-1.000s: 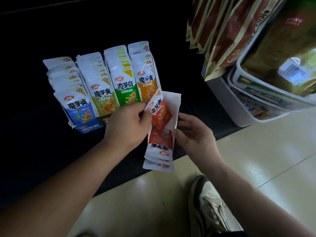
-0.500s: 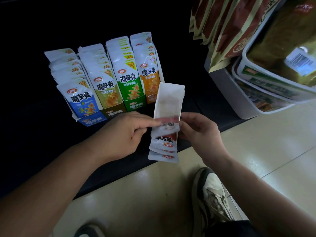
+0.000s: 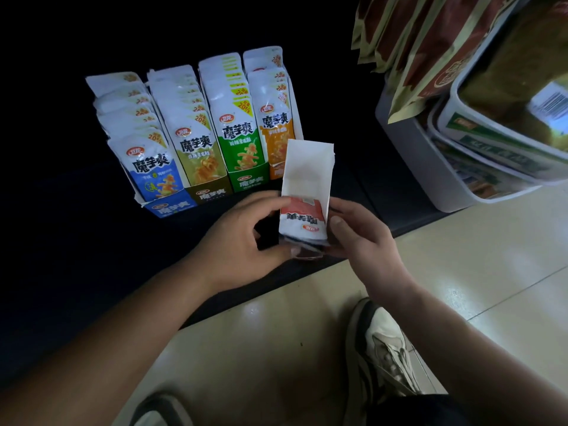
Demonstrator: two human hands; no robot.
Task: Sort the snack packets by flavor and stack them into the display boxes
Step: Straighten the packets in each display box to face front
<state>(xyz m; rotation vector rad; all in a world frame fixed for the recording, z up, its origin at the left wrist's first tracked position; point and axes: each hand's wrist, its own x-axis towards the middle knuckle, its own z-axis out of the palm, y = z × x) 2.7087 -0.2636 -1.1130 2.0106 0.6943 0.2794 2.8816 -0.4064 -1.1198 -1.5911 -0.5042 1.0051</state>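
Several display boxes stand side by side on the dark shelf, each filled with upright packets: blue (image 3: 153, 167), olive (image 3: 196, 149), green (image 3: 236, 133) and orange (image 3: 275, 124). In front of the orange one I hold a white display box (image 3: 307, 167), its back panel up. A stack of red snack packets (image 3: 302, 219) lies upside down in its lower part. My left hand (image 3: 242, 238) pinches the stack from the left, thumb under it. On the box's right side, my right hand (image 3: 358, 238) grips with its thumb along the edge.
A pale bin (image 3: 430, 167) with larger tubs and hanging red-and-gold bags (image 3: 430, 41) stands at the right. The shelf's front edge meets a cream tiled floor (image 3: 461, 272). My shoe (image 3: 384, 348) rests on the floor below my right wrist.
The red packet my left hand held tilted a second ago now lies flat on the stack in the white box. Both hands have closed in around the box and drawn the packets together.
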